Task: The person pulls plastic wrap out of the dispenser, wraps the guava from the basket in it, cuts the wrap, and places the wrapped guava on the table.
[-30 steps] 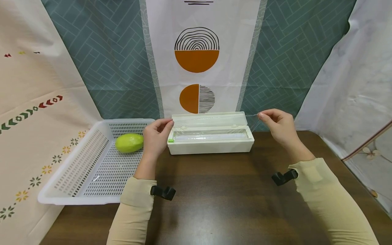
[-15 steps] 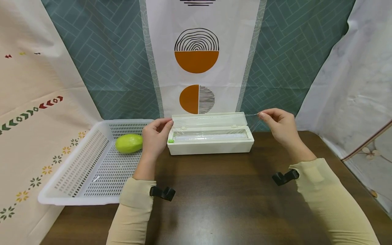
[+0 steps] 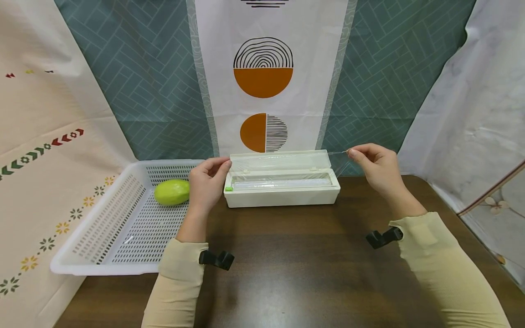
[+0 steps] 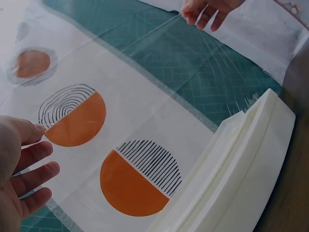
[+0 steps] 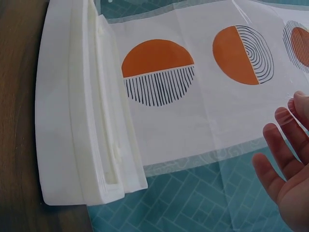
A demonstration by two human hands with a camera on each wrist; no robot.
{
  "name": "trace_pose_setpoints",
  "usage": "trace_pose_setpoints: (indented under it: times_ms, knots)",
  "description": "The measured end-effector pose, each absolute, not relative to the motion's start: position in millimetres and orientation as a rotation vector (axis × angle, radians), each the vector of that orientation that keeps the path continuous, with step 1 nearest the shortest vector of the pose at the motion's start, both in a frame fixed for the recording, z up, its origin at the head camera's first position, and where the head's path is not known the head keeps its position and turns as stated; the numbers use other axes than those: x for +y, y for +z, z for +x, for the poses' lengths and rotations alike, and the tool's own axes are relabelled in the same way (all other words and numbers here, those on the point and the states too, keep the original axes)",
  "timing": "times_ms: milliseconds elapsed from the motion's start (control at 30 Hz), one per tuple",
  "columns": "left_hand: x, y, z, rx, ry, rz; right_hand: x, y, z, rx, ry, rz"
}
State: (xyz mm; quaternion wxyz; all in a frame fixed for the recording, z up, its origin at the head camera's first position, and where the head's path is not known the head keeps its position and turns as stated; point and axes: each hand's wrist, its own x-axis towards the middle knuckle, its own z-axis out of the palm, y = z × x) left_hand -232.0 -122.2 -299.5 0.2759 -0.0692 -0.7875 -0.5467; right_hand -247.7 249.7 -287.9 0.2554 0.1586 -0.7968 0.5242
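Note:
A white cling film dispenser (image 3: 283,198) stands on the table with its lid tipped back and a roll (image 3: 283,183) inside. Thin clear cling film (image 3: 337,153) stretches up from it between the two hands, shown mostly by its shine and creases. At the dispenser's left end, my left hand (image 3: 206,186) pinches one corner of the film between thumb and forefinger. My right hand (image 3: 379,171) pinches the other corner, out past the right end. In the right wrist view, film glints at the fingertips (image 5: 285,116) while the other fingers are spread.
A white perforated basket (image 3: 102,268) stands left of the dispenser, close behind the left forearm. A smooth green oblong fruit (image 3: 171,192) lies in it. Patterned cloth (image 3: 164,91) hangs right behind the dispenser. The brown table (image 3: 287,273) stretches toward the person.
My left hand has shifted slightly left, uncovering less of nothing else but baring the dispenser's end; my right hand has crept slightly right and up. Both keep pinching the film. The dispenser stays put.

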Motion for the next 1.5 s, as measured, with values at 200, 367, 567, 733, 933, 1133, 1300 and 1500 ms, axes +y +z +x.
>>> trace_pose_setpoints:
  times_ms: [200, 367, 567, 733, 933, 1133, 1300, 1500]
  knots:
    - [-122.3, -297.0, -230.1, -2.1, -1.471, -0.203, 250.1, -287.7, -247.5, -2.15, 1.427, 0.427]
    - [-123.7, -296.8, -229.3, -2.076, -1.46, -0.237, 248.9, -285.8, -246.3, -2.118, 1.454, 0.454]
    - [-123.8, -295.1, -227.8, -2.054, -1.465, -0.26, 247.8, -282.2, -242.7, -2.097, 1.466, 0.476]
    - [-123.0, -292.4, -224.9, -2.052, -1.466, -0.268, 247.7, -280.2, -241.2, -2.085, 1.47, 0.494]
    - [-123.5, -289.7, -222.8, -2.05, -1.437, -0.288, 248.7, -279.0, -241.0, -2.067, 1.474, 0.511]
    - [-123.6, -286.8, -220.6, -2.05, -1.423, -0.298, 248.0, -276.0, -239.1, -2.035, 1.511, 0.531]
    - [-124.0, -285.1, -219.1, -2.057, -1.418, -0.294, 247.7, -273.3, -237.6, -2.01, 1.536, 0.532]
    - [-124.0, -282.8, -216.7, -2.05, -1.408, -0.294, 247.7, -271.9, -236.2, -2.01, 1.529, 0.541]
